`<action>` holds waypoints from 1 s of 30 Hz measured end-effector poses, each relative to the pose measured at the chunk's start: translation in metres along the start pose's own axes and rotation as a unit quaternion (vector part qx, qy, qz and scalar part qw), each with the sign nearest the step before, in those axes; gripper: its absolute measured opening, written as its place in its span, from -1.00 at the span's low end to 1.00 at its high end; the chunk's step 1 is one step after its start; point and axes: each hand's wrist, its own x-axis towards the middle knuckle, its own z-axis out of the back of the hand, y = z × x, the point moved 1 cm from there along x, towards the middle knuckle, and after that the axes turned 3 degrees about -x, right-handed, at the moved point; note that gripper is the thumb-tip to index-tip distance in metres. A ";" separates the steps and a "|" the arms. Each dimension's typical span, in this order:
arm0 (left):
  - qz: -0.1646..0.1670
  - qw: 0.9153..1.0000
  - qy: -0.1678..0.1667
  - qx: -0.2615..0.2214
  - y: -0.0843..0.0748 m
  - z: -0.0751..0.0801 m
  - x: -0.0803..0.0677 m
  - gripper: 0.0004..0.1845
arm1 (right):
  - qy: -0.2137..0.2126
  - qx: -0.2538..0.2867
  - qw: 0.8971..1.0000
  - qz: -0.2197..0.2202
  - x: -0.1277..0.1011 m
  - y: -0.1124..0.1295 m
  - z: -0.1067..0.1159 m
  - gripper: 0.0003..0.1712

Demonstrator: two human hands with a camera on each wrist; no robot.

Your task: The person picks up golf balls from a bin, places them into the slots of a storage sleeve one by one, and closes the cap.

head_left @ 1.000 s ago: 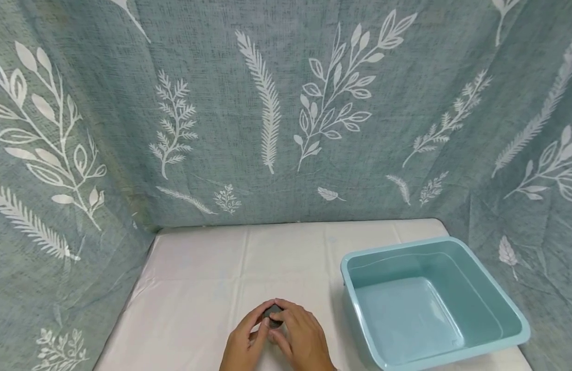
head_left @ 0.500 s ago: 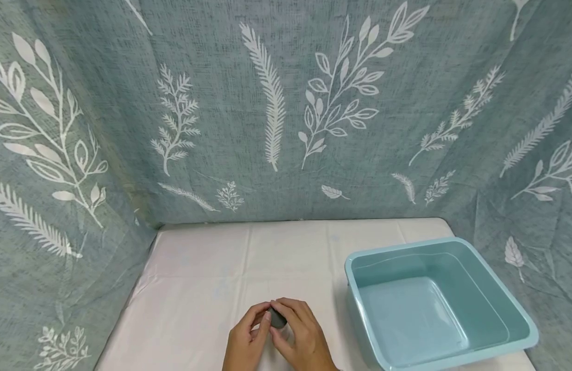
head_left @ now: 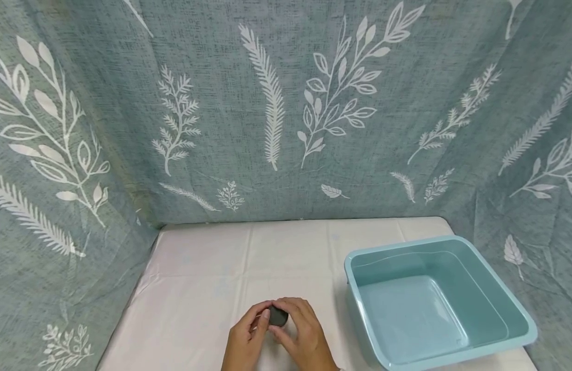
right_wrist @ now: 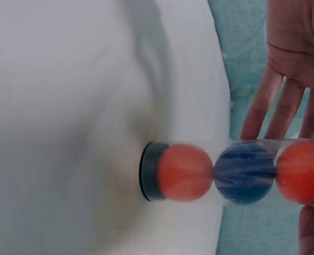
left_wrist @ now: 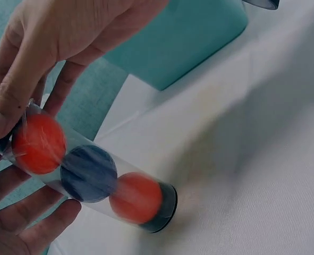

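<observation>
A clear plastic tube [left_wrist: 90,170] holds orange and blue balls, with a dark cap at each end. In the head view, only its dark upper cap [head_left: 278,316] shows plainly between the hands. My left hand [head_left: 245,335] pinches the cap's left side, thumb near its edge; its other fingers [right_wrist: 284,109] extend along the tube in the right wrist view. From the other side, my right hand [head_left: 306,332] grips the cap with thumb and fingers. The left wrist view shows the tube's dark lower end [left_wrist: 164,210] angled towards the table; contact there is unclear.
To the right of the hands stands a light blue plastic basin [head_left: 420,319]. A white cloth [head_left: 197,288] covers the table. Grey-green curtains [head_left: 211,103] with white leaf prints hang behind and at both sides.
The right index finger has shifted from over the dark cap to its edge, and more of the cap shows. The cap's tilt has changed. Both hands stay in about the same place.
</observation>
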 end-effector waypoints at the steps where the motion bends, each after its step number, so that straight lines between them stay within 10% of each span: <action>1: -0.002 1.000 0.002 -0.003 0.000 0.000 0.000 -0.65 | 0.001 0.003 1.000 -0.003 0.000 0.000 0.000 -0.54; 8: -0.002 0.999 0.000 -0.037 -0.004 0.000 0.000 -0.69 | 0.011 -0.045 0.999 0.029 -0.001 0.003 0.005 -0.74; 21: 0.106 0.986 -0.035 -0.127 -0.017 0.003 -0.018 -0.77 | 0.055 -0.125 0.989 0.060 -0.014 0.023 0.015 -0.71; 30: 0.035 0.999 -0.020 0.017 -0.015 0.002 -0.007 -0.83 | 0.052 -0.179 0.982 0.016 -0.021 0.020 0.003 -0.61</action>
